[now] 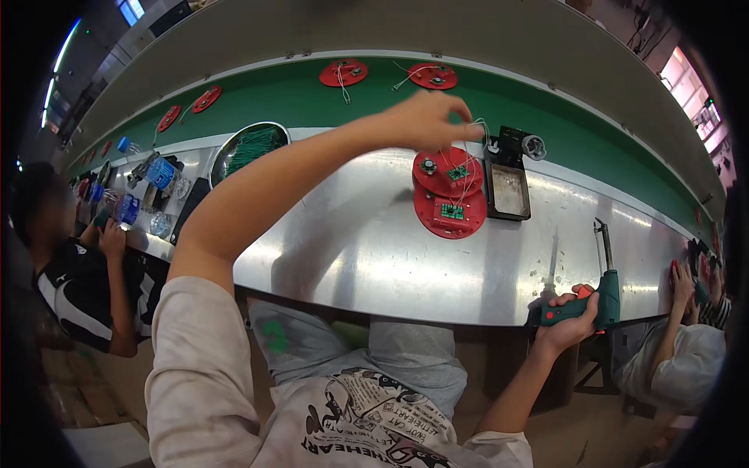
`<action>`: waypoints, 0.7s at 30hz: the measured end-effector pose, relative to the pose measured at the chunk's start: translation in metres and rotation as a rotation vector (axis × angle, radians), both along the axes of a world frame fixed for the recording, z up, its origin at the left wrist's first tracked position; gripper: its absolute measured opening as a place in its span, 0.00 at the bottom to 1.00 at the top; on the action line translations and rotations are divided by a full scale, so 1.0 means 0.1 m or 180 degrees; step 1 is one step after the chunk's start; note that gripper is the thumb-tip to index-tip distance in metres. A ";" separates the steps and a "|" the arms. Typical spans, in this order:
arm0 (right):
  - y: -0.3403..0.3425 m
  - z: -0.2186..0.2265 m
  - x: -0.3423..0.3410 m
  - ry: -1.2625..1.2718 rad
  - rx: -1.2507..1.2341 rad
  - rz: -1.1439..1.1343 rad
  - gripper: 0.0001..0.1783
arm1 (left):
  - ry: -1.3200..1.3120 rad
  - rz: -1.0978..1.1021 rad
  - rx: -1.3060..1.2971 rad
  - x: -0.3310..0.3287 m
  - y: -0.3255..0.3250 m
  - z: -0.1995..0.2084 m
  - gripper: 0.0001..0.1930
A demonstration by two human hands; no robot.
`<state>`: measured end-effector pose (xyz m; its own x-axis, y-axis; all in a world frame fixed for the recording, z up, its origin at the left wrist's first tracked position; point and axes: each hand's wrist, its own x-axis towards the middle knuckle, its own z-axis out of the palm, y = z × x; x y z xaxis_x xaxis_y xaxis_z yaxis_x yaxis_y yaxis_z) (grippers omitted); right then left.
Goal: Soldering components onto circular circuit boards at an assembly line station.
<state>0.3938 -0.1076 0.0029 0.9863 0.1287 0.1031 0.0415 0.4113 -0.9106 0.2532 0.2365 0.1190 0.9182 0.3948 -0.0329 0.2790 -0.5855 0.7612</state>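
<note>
My left hand (pixel 429 121) reaches across over the bench, slightly blurred, its thumb and forefinger pinched at the upper ends of thin white wires (pixel 482 123). These wires run down to two round red plates that overlap beneath the hand. The upper plate (pixel 427 181) carries a small green circuit board (pixel 458 173); the lower plate (pixel 449 228) carries another green board (pixel 452 210). In my right hand (pixel 573 327), near the front edge, is a dark green soldering gun (pixel 608 300) with a red trigger, its thin metal tip pointing up and away from me.
Right of the plates stands a black soldering stand with a tray (pixel 511 193). A metal bowl (pixel 220 160) of green wires and plastic bottles (pixel 160 173) are at left. More red plates (pixel 343 73) rest on the green back strip. People (pixel 94 273) work on both sides.
</note>
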 end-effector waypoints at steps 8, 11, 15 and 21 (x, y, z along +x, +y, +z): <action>0.10 0.08 -0.05 0.0010 -0.0007 -0.0135 0.17 | 0.0572 0.2839 0.1876 -0.16 1.71 -0.71 0.27; 0.06 0.03 -0.03 -0.0043 0.0009 -0.0127 0.17 | 0.1056 0.3559 0.1995 -0.09 1.90 -0.99 0.29; 0.06 -0.01 -0.01 -0.0130 0.0054 -0.0067 0.16 | 0.0916 0.3891 0.1793 0.01 2.20 -1.14 0.29; 0.07 0.01 0.00 -0.0126 -0.0027 -0.0231 0.16 | 0.0472 0.4153 0.0828 0.27 2.40 -1.11 0.24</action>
<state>0.3935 -0.1002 0.0038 0.9882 0.0579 0.1415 0.1071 0.3982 -0.9110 0.2804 0.4764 0.0078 -0.1385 0.9842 0.1106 0.8109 0.0485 0.5831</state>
